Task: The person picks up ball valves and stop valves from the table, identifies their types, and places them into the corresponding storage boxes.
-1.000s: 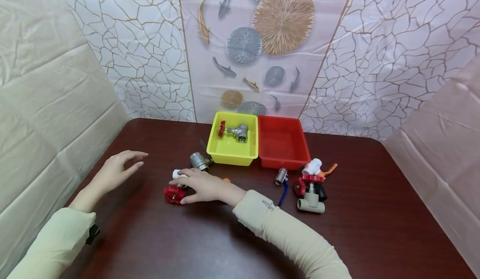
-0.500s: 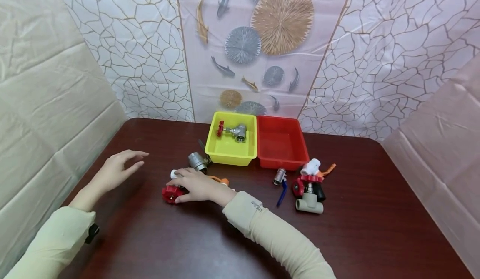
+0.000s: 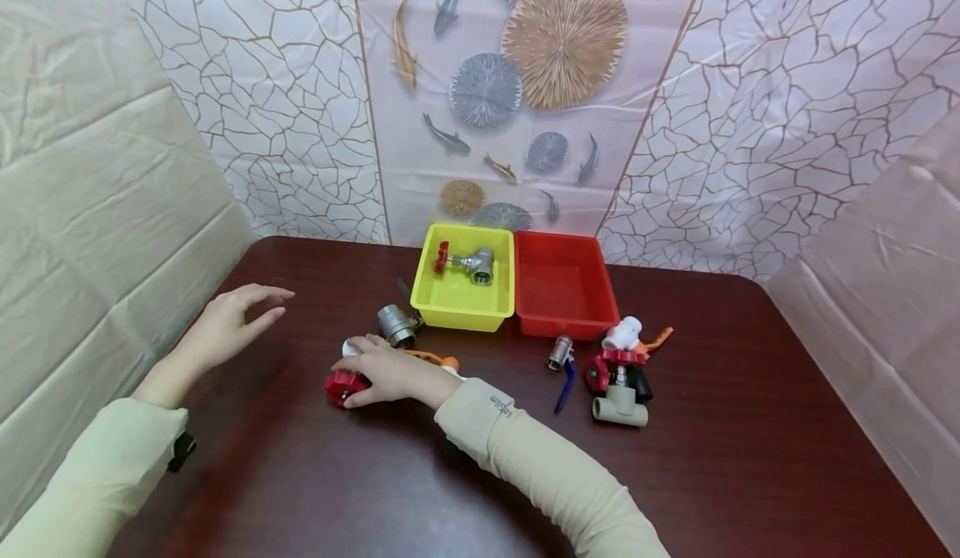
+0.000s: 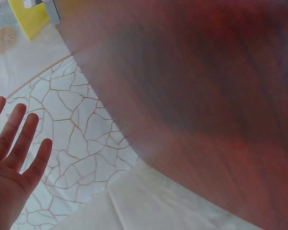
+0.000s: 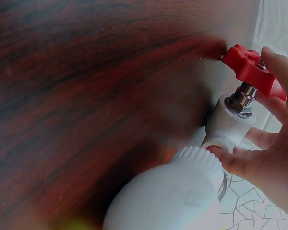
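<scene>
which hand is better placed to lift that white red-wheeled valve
Right hand, I think: it curls around the white plastic valve with red lobed handwheel, while the left hand hangs apart, empty.

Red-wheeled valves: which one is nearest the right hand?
The white-bodied valve, with the right hand curled around it. The metal one lies in the yellow tray; the others cluster farther right.

1 head view forward-down, 2 closer wrist views, table [image 3: 360,491] shared
</scene>
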Motion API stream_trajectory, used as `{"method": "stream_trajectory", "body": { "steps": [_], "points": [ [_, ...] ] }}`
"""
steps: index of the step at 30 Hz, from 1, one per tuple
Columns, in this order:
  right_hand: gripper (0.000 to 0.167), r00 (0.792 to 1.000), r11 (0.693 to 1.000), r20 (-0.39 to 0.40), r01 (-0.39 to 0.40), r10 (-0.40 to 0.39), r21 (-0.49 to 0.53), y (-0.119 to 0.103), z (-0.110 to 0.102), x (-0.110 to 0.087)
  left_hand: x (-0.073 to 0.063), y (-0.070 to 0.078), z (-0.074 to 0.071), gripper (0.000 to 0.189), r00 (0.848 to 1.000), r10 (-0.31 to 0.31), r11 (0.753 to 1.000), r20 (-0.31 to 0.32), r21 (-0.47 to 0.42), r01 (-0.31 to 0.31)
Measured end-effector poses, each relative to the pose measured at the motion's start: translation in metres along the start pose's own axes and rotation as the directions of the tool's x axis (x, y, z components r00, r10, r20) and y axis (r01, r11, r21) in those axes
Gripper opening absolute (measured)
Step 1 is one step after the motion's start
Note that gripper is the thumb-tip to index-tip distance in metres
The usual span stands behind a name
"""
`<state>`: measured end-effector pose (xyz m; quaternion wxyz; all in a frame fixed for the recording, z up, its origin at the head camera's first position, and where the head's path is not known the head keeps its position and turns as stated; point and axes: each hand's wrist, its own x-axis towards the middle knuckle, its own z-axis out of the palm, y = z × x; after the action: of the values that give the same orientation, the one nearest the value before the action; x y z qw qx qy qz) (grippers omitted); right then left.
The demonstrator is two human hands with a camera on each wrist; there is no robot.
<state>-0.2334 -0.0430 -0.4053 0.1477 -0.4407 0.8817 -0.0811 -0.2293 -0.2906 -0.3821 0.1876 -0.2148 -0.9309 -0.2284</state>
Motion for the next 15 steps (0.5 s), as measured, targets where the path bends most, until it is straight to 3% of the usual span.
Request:
{"method": "stream_trajectory", "body": {
  "steps": [9,15],
  "points": [
    [0.049,0.997,0.997,0.030,-0.077,0.078,-0.028,-0.006,0.004,0.007,0.009,0.007,-0.001,0.026,0.999,-0.012,0.999,0.041,-0.032,0.014],
    [0.042,0.988,0.987,-0.006,-0.153,0.152,-0.059,-0.011,0.008,0.010,0.012,0.009,0.001,0.026,0.998,-0.021,0.999,0.064,-0.046,0.024]
  ]
}}
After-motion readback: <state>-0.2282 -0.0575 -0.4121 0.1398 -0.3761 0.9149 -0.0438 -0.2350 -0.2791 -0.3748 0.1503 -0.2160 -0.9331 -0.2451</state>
